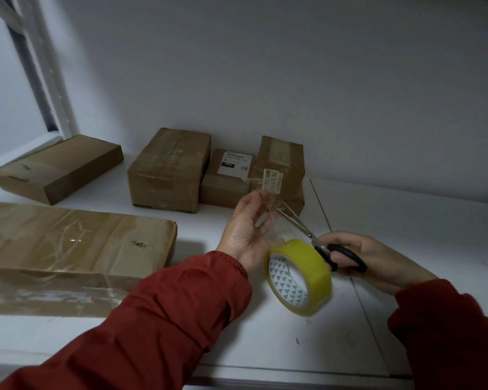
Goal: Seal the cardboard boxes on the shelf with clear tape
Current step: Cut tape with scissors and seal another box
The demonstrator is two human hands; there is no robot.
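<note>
Five closed cardboard boxes stand on the white shelf, contents not visible: a large flat box near left with clear tape across its top, a flat box far left, a tall box at centre, then a small box with a white label of illegible print and a right box with a label showing digits beginning 76. The left hand pinches a clear tape strip pulled from the yellowish tape roll, whose core carries a triangle pattern. To its right, the right hand grips black-handled scissors, blades at the strip.
</note>
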